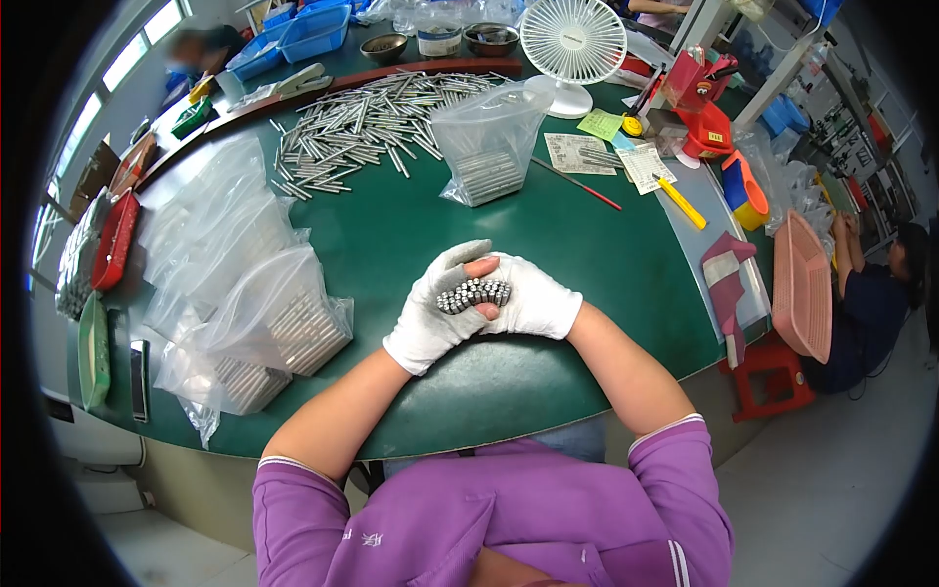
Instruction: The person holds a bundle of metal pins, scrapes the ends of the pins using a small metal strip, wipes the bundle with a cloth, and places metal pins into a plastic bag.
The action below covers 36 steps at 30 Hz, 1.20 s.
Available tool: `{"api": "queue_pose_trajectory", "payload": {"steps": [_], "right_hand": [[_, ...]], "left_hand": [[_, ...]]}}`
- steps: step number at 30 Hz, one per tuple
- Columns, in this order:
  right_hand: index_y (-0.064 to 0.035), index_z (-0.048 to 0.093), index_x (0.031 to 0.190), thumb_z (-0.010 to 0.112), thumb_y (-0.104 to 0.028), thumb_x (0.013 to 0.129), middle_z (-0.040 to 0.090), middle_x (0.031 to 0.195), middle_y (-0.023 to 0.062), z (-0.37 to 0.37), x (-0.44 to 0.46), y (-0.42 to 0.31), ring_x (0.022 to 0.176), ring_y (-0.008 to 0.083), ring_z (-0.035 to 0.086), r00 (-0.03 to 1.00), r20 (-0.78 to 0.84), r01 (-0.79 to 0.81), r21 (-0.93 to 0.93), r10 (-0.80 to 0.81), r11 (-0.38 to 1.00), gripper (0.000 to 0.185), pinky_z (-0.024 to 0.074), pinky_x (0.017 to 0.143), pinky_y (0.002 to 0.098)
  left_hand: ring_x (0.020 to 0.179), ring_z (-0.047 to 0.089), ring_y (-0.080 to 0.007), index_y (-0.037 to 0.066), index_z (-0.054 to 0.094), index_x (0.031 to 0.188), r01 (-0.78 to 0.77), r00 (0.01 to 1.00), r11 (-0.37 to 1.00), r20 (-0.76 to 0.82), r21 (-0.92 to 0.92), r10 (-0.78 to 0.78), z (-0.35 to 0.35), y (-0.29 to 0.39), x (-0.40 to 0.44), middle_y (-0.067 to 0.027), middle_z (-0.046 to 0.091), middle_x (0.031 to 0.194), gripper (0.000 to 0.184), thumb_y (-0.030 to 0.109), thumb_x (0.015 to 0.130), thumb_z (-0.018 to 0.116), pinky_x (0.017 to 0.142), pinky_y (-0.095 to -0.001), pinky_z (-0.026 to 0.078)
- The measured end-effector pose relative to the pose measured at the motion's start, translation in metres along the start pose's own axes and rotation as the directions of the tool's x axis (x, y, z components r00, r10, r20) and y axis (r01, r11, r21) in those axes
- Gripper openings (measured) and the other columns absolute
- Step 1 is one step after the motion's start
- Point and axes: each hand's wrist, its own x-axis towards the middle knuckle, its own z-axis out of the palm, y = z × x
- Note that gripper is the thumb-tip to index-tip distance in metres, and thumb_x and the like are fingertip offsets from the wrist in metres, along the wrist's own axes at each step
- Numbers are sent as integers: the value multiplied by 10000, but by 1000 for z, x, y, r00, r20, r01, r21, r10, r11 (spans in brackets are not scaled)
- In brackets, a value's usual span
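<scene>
Both of my hands wear white gloves with bare thumbs or fingertips showing. My left hand [431,311] and my right hand [531,296] wrap together round a bundle of metal rods [473,294], whose round ends face up toward me. Beyond them on the green table [391,225] lies a loose heap of metal rods [362,127]. A clear plastic bag [489,147] with rods inside stands right of the heap. At the left, several more filled clear bags [293,318] lie overlapping.
A white fan [573,44] stands at the back. Paper slips [582,154], a red stick [587,188] and a yellow knife [682,203] lie at the right. Beyond are a pink basket [800,284], a red stool [770,380] and a seated person [871,303]. Another person [210,51] is back left.
</scene>
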Motion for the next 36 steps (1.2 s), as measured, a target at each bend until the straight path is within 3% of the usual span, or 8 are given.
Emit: {"api": "queue_pose_trajectory", "payload": {"steps": [7,12,14,18,22,26,30,36], "right_hand": [[-41,589,1139,836,-202,643,619,1093,127,-3,-5,4,983,252,621,996,-47,-82,5,82,997,577,501,879,337],[-23,586,1157,829,-150,696,653,1026,72,-3,-6,5,937,140,621,970,50,-240,322,237,916,536,514,843,283],[-23,586,1159,822,-141,708,657,1019,65,-4,-6,3,916,125,620,966,40,-252,375,256,892,522,518,832,278],[-34,598,1164,785,-113,764,656,1032,45,-8,-6,4,923,91,598,956,72,-285,460,285,841,449,506,853,272],[-35,605,1170,777,-118,770,661,1011,41,-9,-4,5,901,83,597,941,88,-332,434,328,838,443,512,828,272],[-14,639,1038,749,-148,792,667,882,26,-10,-3,-5,803,72,579,946,25,-313,325,322,892,302,504,740,267],[-7,643,929,735,-171,801,657,795,23,-4,-3,-3,747,67,554,951,-55,-273,306,303,912,227,484,691,263],[-16,642,946,753,-213,805,655,797,22,-4,-3,-9,719,67,553,944,-90,-297,190,318,936,267,484,663,258]], "left_hand": [[1098,539,-131,76,577,1276,152,987,974,-17,-167,-157,3,8,1,-56,497,1338,513,58,792,744,892,-252,475],[999,570,-98,51,529,1317,199,979,949,3,-245,-204,2,10,0,-44,540,1305,495,41,847,686,790,-213,502],[981,570,-88,34,512,1326,344,935,851,63,-398,-348,0,13,-1,-43,579,1262,485,40,865,664,811,-221,497],[942,573,-79,37,522,1319,276,959,914,22,-298,-282,1,5,-1,-43,598,1242,462,40,875,650,819,-221,493],[1030,572,-103,25,549,1288,250,964,930,-17,-271,-264,3,6,-1,-58,604,1242,416,36,881,639,906,-238,460],[1122,556,-136,5,570,1253,258,956,935,-76,-245,-284,5,3,-1,-80,602,1251,370,36,890,630,977,-255,421],[1117,565,-148,-6,582,1227,154,977,966,-115,-206,-180,5,0,-2,-94,600,1256,335,34,897,620,976,-257,425],[1110,576,-164,-22,593,1185,113,972,970,-177,-215,-152,5,-4,-2,-115,618,1225,284,7,903,596,979,-267,429]]}}
